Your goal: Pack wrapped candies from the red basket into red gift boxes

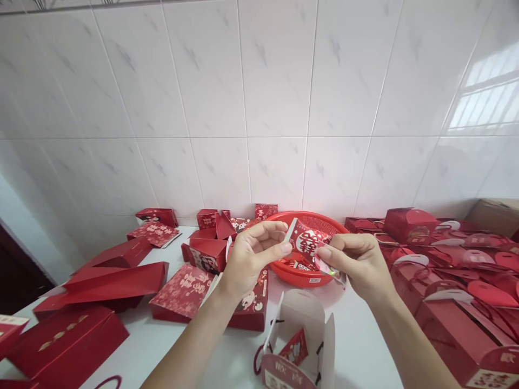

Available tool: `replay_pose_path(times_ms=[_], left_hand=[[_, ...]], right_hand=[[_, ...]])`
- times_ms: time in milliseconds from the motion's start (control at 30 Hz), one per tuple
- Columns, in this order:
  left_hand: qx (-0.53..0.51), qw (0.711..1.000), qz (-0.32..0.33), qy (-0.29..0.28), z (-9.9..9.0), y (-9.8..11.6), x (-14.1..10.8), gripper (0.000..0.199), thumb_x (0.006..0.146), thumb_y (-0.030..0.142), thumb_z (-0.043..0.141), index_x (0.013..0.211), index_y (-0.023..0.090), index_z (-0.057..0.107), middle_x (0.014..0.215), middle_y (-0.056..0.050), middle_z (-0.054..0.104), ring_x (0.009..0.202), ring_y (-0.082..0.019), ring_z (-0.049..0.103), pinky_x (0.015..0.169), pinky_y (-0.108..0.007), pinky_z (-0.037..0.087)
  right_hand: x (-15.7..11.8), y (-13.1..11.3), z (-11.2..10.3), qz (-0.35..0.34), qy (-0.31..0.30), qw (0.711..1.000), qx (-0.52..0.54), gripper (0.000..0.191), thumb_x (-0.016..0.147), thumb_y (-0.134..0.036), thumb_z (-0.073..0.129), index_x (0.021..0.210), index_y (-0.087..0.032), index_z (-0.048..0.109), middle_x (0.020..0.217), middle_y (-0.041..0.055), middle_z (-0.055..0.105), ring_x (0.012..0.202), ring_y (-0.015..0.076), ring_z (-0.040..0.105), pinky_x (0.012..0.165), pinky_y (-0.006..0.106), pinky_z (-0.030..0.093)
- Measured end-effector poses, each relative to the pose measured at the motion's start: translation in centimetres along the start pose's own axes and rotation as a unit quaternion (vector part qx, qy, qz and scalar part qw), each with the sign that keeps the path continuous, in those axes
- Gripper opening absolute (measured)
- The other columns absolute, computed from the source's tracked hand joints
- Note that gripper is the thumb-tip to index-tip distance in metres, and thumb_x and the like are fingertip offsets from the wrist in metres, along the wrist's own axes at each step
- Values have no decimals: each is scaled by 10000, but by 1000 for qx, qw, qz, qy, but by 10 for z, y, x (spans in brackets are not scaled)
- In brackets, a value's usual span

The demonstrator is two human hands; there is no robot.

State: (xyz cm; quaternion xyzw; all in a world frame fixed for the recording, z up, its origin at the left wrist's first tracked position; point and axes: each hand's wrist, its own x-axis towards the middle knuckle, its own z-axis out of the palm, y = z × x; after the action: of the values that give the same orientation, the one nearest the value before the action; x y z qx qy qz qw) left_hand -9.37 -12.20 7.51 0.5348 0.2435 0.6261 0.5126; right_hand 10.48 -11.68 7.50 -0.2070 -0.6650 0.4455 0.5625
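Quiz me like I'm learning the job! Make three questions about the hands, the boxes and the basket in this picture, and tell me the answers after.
1. What lies inside the open box below the hands?
2. True or false: the open box stands nearer to the camera than the red basket.
3. Fill in the gap: the thumb of the ____ hand is on the pink wrapper.

Key:
1. A small red packet.
2. True; the basket stands farther back, towards the tiled wall.
3. Right; the right hand has its thumb there.
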Motion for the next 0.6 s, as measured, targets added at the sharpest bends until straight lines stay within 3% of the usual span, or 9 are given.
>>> replay_pose_path(times_ms=[200, 433, 600], left_hand=[[-41, 996, -45, -61, -5, 1, 3, 311, 662, 160, 884, 955, 189, 785, 809, -17, 699, 711, -94, 629, 600, -162, 547], [-23, 1000, -17, 5, -5, -2, 7, 307, 677, 204, 866, 967, 195, 764, 872, -10, 677, 779, -97, 602, 703, -188, 512], [42, 998, 0, -44, -8, 5, 5, 283, 701, 177, 819, 972, 192, 740, 775, 13, 649, 716, -92, 572, 658, -190, 485]], right_hand=[[1, 2, -10, 4, -85, 996, 1, 407, 805, -302, 758, 479, -149, 568, 412, -20, 476, 399, 54, 333, 393, 212, 217], [-1, -11, -24, 35, -169, 984, -35, 294, 861, -346, 724, 653, -139, 706, 532, 17, 589, 432, 67, 437, 385, 193, 293], [-1, -14, -32, 31, -50, 997, -57, 459, 959, -534, 545, 775, -142, 696, 584, 42, 649, 334, 50, 377, 317, 199, 230]])
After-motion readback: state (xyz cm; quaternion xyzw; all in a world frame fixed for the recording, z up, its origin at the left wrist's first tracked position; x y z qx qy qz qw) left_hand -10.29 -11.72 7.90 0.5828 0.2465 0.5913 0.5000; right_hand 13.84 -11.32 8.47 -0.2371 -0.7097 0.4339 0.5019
